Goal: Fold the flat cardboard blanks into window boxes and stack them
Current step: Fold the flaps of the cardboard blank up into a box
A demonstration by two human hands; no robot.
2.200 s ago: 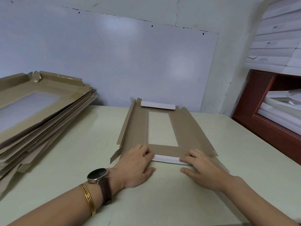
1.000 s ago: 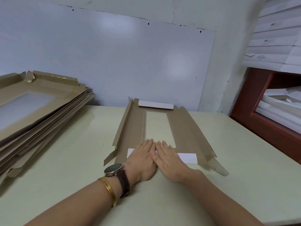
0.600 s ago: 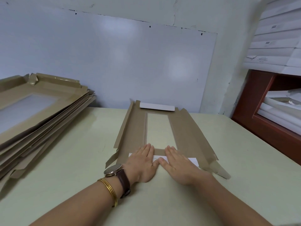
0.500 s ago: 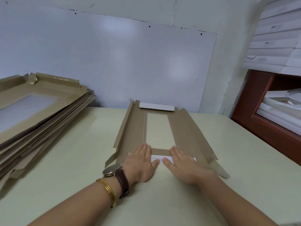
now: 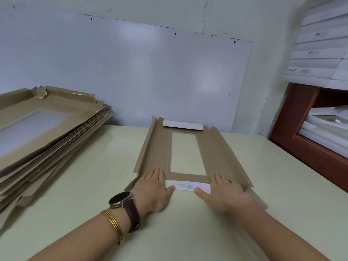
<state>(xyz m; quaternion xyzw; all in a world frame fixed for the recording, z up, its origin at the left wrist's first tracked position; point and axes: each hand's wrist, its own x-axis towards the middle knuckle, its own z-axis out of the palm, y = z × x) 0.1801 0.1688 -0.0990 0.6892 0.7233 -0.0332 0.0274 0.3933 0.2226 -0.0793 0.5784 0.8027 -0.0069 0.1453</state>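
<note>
Cardboard blank (image 5: pixel 156 157) lies flat on the table (image 5: pixel 90 185) straight ahead with its window (image 5: pixel 186 153) in the middle, and both hands are spread flat with straight fingers, gripping nothing: the left hand (image 5: pixel 152 187) presses one end of the near white flap (image 5: pixel 188 186) and the right hand (image 5: pixel 224 191) the other, most likely to crease that fold down hard. By count there is one blank being worked, one window, two white end flaps including the far white flap (image 5: pixel 182 125), two long side flaps (image 5: pixel 145 147) slightly raised, and one slumped pile of blanks (image 5: pixel 47 129) at the left, too many to number
</note>
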